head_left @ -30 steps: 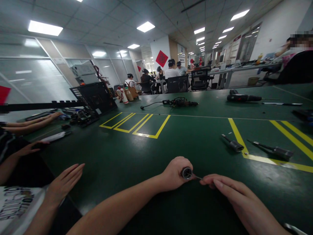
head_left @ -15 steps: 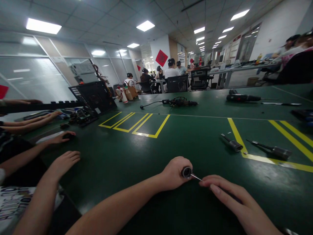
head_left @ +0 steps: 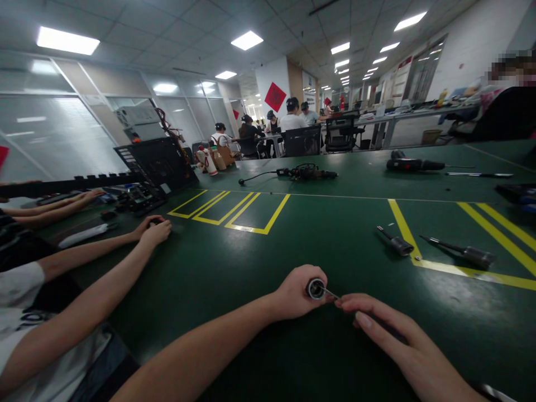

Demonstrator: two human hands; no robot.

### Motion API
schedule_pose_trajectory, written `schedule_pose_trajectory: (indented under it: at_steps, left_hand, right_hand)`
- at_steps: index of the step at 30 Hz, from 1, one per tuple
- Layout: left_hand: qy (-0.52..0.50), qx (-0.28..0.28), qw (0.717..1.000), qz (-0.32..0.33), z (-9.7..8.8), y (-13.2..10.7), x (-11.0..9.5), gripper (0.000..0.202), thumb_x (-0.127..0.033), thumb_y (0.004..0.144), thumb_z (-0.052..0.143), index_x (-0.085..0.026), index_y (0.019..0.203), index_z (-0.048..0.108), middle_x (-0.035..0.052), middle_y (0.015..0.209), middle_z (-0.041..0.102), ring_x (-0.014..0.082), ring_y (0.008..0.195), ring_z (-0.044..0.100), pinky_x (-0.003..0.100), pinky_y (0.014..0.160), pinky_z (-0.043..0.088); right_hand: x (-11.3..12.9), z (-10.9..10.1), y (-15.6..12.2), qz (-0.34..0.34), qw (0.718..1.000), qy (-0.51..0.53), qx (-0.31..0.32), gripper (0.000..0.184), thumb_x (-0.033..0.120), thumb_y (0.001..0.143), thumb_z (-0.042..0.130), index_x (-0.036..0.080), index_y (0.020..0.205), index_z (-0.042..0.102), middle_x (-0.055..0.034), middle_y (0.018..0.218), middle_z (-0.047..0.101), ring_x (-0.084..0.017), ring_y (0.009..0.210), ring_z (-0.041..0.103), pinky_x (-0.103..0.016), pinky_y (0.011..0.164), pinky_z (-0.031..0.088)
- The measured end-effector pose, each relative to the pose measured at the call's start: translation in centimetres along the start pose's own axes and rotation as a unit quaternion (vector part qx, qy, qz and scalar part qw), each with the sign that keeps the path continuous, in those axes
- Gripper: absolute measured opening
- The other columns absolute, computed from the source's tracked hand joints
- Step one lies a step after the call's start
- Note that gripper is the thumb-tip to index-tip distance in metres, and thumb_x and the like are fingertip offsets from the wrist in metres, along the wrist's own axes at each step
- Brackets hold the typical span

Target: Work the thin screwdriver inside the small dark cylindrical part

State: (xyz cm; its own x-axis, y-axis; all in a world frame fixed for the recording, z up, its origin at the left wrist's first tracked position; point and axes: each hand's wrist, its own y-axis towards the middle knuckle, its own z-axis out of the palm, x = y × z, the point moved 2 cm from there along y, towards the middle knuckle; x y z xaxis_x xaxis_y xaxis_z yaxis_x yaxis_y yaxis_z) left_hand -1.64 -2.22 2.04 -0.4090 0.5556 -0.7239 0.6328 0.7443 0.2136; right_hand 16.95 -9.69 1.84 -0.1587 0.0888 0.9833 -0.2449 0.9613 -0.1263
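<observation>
My left hand point(head_left: 295, 293) is closed around a dark cylindrical part with a round open end point(head_left: 310, 289) facing me. Between the fingertips of my right hand point(head_left: 391, 326) is a thin metal tool point(head_left: 330, 293), whose tip reaches into that opening; its exact kind is unclear. Most of the cylinder is hidden by my left fingers. To the right on the green table point(head_left: 234, 262) lie two dark cylinders with thin stems, a shorter one point(head_left: 401, 245) and a longer one point(head_left: 479, 257).
Yellow tape outlines point(head_left: 268, 226) mark the table. Farther back are a black cabled device point(head_left: 310, 172) and a power drill point(head_left: 412, 163). A black machine frame point(head_left: 159, 162) stands at left. A co-worker's hands point(head_left: 154, 229) rest on the table's left side.
The tool's tip now lies further inside the cylinder's opening, and my right hand has come slightly closer to my left. The co-worker's hands have moved right and come together.
</observation>
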Motion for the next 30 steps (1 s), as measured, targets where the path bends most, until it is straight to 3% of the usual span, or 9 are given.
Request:
schedule_pose_trajectory:
  at_steps: [6,14,19,23,26,30]
  left_hand:
    - [0.003,-0.002,1.0,0.019,0.0,0.0,0.0,0.018,-0.03,0.074,0.062,-0.016,0.071,0.05,-0.0011,0.068,0.052,0.0107,0.063,0.047,0.023,0.062,0.038]
    - [0.006,0.006,1.0,0.026,0.0,0.0,-0.1,0.02,-0.027,0.073,0.065,-0.015,0.068,0.049,-0.0014,0.066,0.052,0.0101,0.062,0.046,0.023,0.06,0.038]
    - [0.052,0.013,0.999,0.004,0.0,0.0,0.2,0.017,-0.027,0.074,0.064,-0.016,0.071,0.051,-0.0009,0.069,0.054,0.0109,0.064,0.048,0.023,0.062,0.039]
    - [0.097,0.022,0.995,0.016,0.2,-0.1,0.2,0.015,-0.027,0.076,0.062,-0.016,0.072,0.052,-0.0011,0.069,0.054,0.0115,0.065,0.049,0.024,0.062,0.038]
    - [0.112,0.042,0.992,0.03,0.3,-0.1,0.2,0.016,-0.028,0.077,0.061,-0.017,0.073,0.052,-0.0008,0.069,0.055,0.0119,0.064,0.049,0.024,0.062,0.038]
    - [0.109,0.039,0.993,0.028,0.2,-0.1,0.1,0.013,-0.024,0.074,0.063,-0.017,0.073,0.052,-0.0004,0.07,0.055,0.0122,0.066,0.049,0.024,0.063,0.038]
  right_hand:
    - [0.3,0.2,-0.1,-0.001,1.0,0.0,0.014,0.03,0.049,0.081,0.057,0.031,0.102,0.07,-0.0016,0.119,0.063,-0.025,0.115,0.052,-0.035,0.102,0.036]
    - [-0.1,0.2,0.2,0.072,0.991,0.117,0.01,0.031,0.048,0.079,0.058,0.027,0.096,0.073,-0.0048,0.107,0.069,-0.026,0.1,0.058,-0.04,0.091,0.042]
    - [0.2,0.1,0.0,0.029,0.998,0.051,-0.006,0.028,0.047,0.08,0.058,0.029,0.095,0.073,-0.0035,0.108,0.068,-0.027,0.104,0.057,-0.039,0.093,0.041]
    - [0.8,0.2,-0.4,-0.021,0.999,-0.027,-0.016,0.024,0.046,0.08,0.058,0.031,0.09,0.074,-0.0026,0.108,0.068,-0.027,0.109,0.056,-0.035,0.094,0.043]
    - [0.9,0.3,-0.4,-0.04,0.999,-0.031,-0.007,0.024,0.046,0.08,0.059,0.03,0.088,0.075,-0.0033,0.105,0.069,-0.027,0.106,0.058,-0.035,0.093,0.044]
    - [0.3,0.2,0.2,0.038,0.998,0.053,0.008,0.026,0.044,0.082,0.058,0.027,0.093,0.074,-0.0038,0.101,0.07,-0.026,0.1,0.06,-0.038,0.09,0.044]
